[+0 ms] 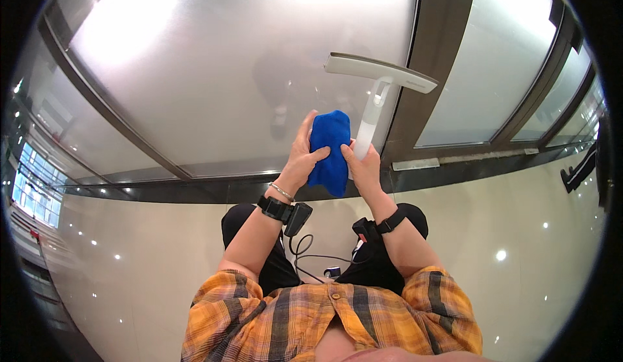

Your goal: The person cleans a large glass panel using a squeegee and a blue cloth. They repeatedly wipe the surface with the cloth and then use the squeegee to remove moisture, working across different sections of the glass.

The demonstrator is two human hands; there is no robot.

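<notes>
A folded blue cloth (331, 152) is in front of me, gripped by my left hand (302, 158), its thumb on the cloth's face. My right hand (364, 166) closes around the lower handle of a white spray squeegee (372, 113), and its thumb also presses the cloth's right edge. The squeegee's wide head points up and away from me, tilted down to the right, in front of the frosted glass panel (209, 84) and its brown frame. The fingers behind the cloth are mostly hidden.
Brown metal posts (438, 35) divide the glass wall. A dark stone skirting (243, 192) runs along its base, above a glossy beige tile floor (491, 221). A cable (321, 256) hangs between my wrist devices. At far right, another person's leg (581, 169) shows.
</notes>
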